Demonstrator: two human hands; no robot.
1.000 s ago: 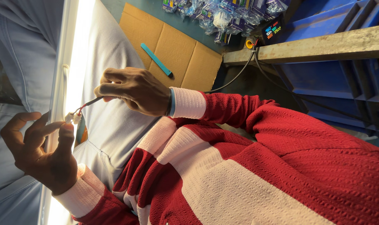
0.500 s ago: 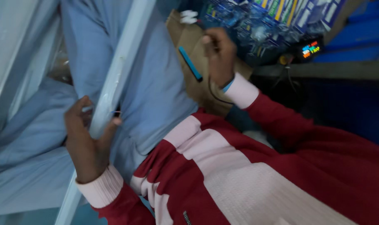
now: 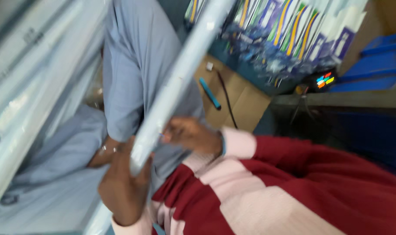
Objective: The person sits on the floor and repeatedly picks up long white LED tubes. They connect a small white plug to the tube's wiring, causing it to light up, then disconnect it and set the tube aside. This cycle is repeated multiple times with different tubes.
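My left hand (image 3: 124, 187) is wrapped around the long pale tube (image 3: 176, 82), low centre frame; tube runs up toward top centre. My right hand (image 3: 191, 135) pinches at its side, just right of the grip.

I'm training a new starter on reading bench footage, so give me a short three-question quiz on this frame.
1. True or false: the left hand grips the long pale tube.
2. Where does the blue pen-like tool lie? A) on the brown cardboard sheet B) in the blue bin C) in the right hand
3. Fill in: the sleeves are dark red with pale ____ bands.

Key: 1 true; 2 A; 3 pink. The right hand's fingers sit by the tube's lower end; blur hides whether they pinch anything.
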